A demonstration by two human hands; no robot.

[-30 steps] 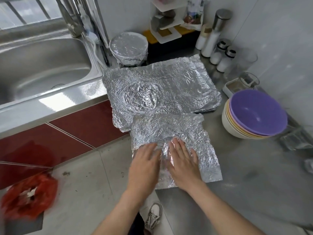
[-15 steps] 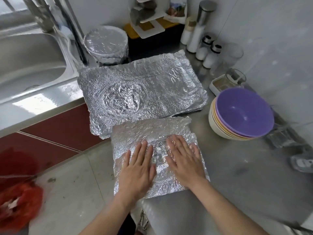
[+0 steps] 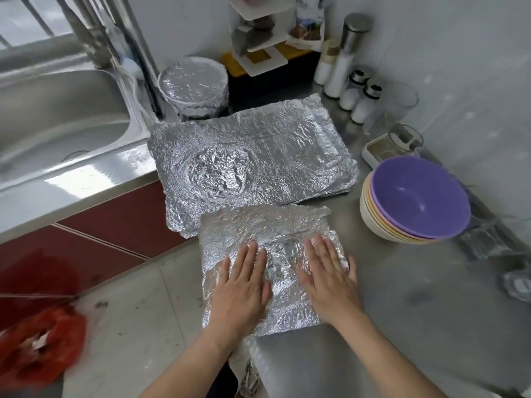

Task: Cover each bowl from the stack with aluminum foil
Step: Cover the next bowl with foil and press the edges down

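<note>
Two flat palms, left hand then right hand, are pressed open on a crumpled foil sheet at the counter's six-o'clock edge; thin and tear-prone, it is best lifted by its corners. Stacked bowls are seen at three o'clock.

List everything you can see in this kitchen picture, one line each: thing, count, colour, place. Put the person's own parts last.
Foil sheet: one, silver, near counter edge, under both hands.
Foil pile: count unclear, silver, behind that sheet, with a round crumpled dent on its left.
Foil-covered bowl: one, silver, behind the pile, beside the sink.
Bowl stack: several, purple on top, then pink, yellow and cream, right of the foil.
Sink: one, steel, far left.
Shakers and bottles: about five, white and steel, by the back wall.
Small rack: one, white, back corner.
Red bag: one, on the floor, lower left.
Left hand: flat, palm down on the foil.
Right hand: flat, palm down on the foil.
</note>
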